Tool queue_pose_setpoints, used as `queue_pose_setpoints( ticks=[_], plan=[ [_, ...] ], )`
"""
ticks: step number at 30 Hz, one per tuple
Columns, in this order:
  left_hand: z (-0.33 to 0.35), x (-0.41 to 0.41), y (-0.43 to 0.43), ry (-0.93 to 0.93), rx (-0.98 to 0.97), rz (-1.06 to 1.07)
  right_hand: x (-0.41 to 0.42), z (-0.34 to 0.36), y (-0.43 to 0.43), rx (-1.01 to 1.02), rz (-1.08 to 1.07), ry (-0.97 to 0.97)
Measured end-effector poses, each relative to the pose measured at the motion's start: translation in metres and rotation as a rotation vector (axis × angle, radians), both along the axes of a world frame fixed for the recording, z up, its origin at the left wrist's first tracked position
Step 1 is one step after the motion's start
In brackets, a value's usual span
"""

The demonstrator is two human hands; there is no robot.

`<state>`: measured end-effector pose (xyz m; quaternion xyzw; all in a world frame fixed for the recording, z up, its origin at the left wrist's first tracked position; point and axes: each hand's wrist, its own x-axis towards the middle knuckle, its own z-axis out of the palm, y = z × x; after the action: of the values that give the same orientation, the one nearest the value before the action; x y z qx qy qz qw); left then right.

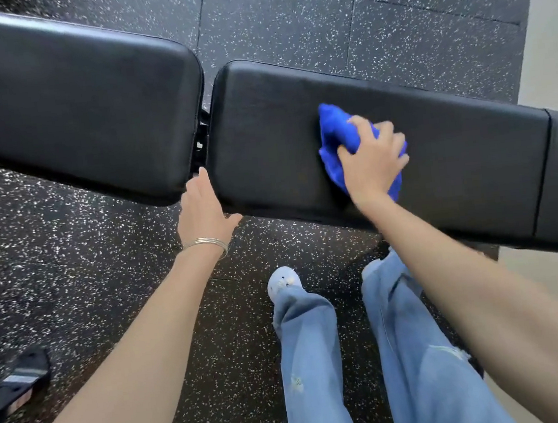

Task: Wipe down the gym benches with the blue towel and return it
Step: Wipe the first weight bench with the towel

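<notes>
A black padded gym bench runs across the view in two pads: a back pad [73, 105] at the left and a long seat pad [262, 133] at the right. A bunched blue towel [334, 129] lies on the seat pad. My right hand [373, 160] grips the towel from above and presses it on the pad. My left hand [203, 209] rests with straight fingers on the near edge of the bench, at the gap between the two pads.
The floor [318, 10] is black speckled rubber tile. A black metal equipment part [13, 387] lies at the lower left. My legs in blue jeans [321, 362] and a white shoe [283, 279] stand close to the bench. A pale wall or floor strip [554, 27] is at the right.
</notes>
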<state>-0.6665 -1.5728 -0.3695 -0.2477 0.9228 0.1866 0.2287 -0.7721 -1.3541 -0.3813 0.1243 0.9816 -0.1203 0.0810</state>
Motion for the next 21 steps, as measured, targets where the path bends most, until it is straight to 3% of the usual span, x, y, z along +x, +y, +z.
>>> queue_pose_setpoints(
  ticks=[4,10,12,15,17,19,21],
  plan=[
    [0.000,-0.001,0.001,0.006,-0.019,-0.014,0.053,-0.004,-0.024,0.057,0.299,-0.063],
    [0.001,-0.001,-0.002,-0.006,0.007,-0.013,-0.005,0.001,-0.065,0.069,0.662,-0.017],
    [0.001,-0.001,-0.006,-0.014,0.012,-0.041,-0.037,0.001,-0.079,0.063,0.536,0.000],
    [0.001,0.000,-0.006,-0.023,0.052,-0.049,-0.078,0.006,-0.109,-0.072,0.076,-0.022],
    [0.001,0.005,-0.005,-0.021,0.070,-0.064,-0.091,0.006,-0.122,-0.120,-0.086,-0.038],
    [0.000,0.013,-0.007,-0.010,0.071,-0.077,-0.083,0.006,-0.129,-0.071,-0.014,-0.042],
    [-0.001,0.021,-0.010,-0.010,0.082,-0.065,-0.058,0.006,-0.129,-0.027,0.199,-0.029]
  ],
)
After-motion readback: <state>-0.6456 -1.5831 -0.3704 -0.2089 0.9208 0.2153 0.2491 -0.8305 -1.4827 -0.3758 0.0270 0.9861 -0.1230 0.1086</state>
